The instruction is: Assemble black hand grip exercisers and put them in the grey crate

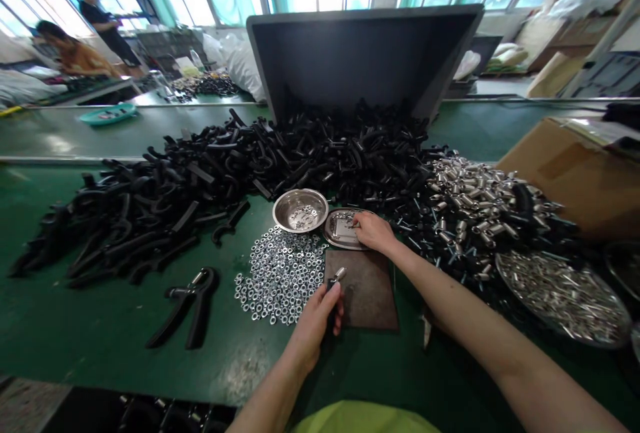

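Note:
My left hand (320,313) is closed round a black plastic handle, mostly hidden by the fingers. A metal coil spring (340,274) sticks up from its top, over the brown plate (370,293). My right hand (374,231) reaches into a small oval metal tray (336,241), fingertips pinched together among tiny parts; whatever they hold is too small to name. Left of the tray stands a round metal bowl (283,216) with small pieces in it. Silver nuts (285,276) lie spread below the bowl. A hand grip strengthener (197,309) with a spring lies at the left.
Black handles (240,159) are heaped across the bench before a tipped grey bin (365,53). Springs (475,193), screws and a dish of metal pins (565,293) lie at the right, near a cardboard box (575,166). Two people are at the back left.

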### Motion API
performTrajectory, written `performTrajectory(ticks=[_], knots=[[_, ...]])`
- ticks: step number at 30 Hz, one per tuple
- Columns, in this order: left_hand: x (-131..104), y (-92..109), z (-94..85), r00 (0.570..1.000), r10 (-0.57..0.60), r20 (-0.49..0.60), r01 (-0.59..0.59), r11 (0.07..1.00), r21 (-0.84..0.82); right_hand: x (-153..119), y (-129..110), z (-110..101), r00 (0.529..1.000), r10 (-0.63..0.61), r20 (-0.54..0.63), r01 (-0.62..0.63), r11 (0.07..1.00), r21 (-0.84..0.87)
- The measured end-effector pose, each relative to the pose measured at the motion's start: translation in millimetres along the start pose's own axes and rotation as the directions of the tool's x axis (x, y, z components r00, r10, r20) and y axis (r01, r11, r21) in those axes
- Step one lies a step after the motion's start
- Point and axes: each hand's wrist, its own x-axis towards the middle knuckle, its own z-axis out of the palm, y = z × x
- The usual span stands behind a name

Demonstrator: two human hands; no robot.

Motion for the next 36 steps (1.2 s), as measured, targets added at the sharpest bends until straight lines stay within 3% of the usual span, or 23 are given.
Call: performTrajectory(ticks=[14,21,25,30,33,36], knots=[[0.3,-0.6,-1.0,1.0,0.007,-0.009,-0.008,0.999,-0.04,12.6,-8.9,0.0,1.0,0.019,-0.002,-0.018,0.999,0.042],[-1.8,1.4,-3.1,1.0,0.0,-0.007,-0.001,0.998,-0.063,15.4,-5.2,-3.0,0.999,0.025,-0.021,-0.021,0.985,0.17],[0.8,4.2,-1.7,0.999,-0.035,0.021,0.039,0.984,-0.175,-15.3,-8.4,-19.2,0.998,-0.027,-0.062,0.045,0.951,0.306],[5.8,9.2,10.8,0.985,-0.135,0.11,0.161,0.947,-0.279,-94.0,-35.0,-26.8,0.986,-0.155,-0.056,0.156,0.77,0.619],[4.0,7.9,21.3,0.981,-0.131,0.142,0.162,0.957,-0.242,-126.6,-48.3,-19.9,0.991,-0.131,-0.014,0.118,0.84,0.529],[-0.4,2.6,29.6,0.978,-0.133,0.163,0.161,0.972,-0.169,-139.2,-50.1,-13.6,0.995,-0.095,0.024,0.074,0.892,0.447]])
